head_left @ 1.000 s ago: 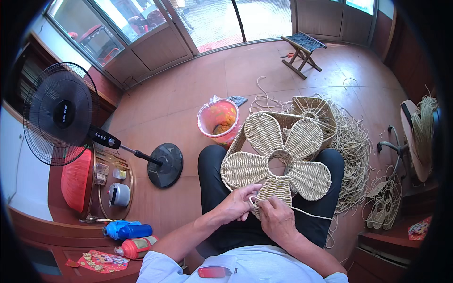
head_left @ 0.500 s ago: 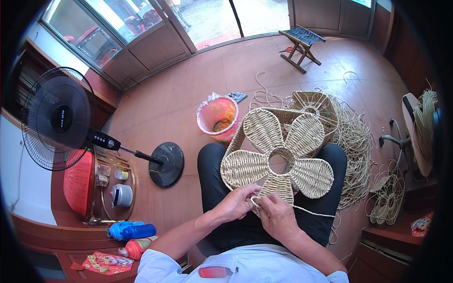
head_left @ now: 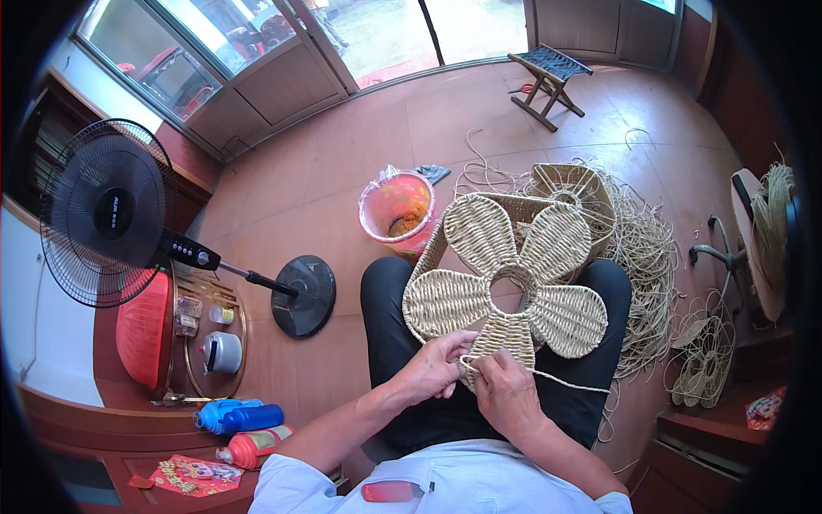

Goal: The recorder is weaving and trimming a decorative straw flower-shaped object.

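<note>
Flower overlapped left edge of basket; left grip pinched nearest petal; right grip pinched cord; step looked like cord-working; next move likely called for tension.

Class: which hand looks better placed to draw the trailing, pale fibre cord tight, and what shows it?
Right, most likely. The cord trails from the right hand toward the person's right, while the left hand sits farther from that stretch, at the beige woven five-petal flower's lowest petal.
</note>
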A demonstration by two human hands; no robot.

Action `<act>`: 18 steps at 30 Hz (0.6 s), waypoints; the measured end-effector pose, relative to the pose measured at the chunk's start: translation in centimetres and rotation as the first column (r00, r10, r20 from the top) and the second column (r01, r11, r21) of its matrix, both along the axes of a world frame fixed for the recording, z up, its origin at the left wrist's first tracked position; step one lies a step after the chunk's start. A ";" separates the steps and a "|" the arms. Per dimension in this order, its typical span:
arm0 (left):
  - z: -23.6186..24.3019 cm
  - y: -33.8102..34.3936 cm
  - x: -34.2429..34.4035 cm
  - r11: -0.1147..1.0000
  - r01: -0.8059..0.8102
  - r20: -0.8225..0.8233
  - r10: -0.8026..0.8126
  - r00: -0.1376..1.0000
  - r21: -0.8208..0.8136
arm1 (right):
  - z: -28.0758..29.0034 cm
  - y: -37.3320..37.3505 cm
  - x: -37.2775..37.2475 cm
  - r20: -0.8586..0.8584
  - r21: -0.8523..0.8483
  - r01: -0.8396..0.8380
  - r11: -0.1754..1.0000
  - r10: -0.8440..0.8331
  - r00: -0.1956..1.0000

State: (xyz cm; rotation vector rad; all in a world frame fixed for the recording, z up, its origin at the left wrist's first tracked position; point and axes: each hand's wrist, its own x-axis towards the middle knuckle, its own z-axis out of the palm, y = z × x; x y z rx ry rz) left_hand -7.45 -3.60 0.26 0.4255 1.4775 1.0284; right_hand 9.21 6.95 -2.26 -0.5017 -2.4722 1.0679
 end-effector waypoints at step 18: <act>-1.2 -0.1 -0.5 0.989 0.144 -0.244 -0.143 0.959 -0.017 | 0.3 0.1 -0.1 -0.036 0.046 -0.005 0.999 0.006 0.999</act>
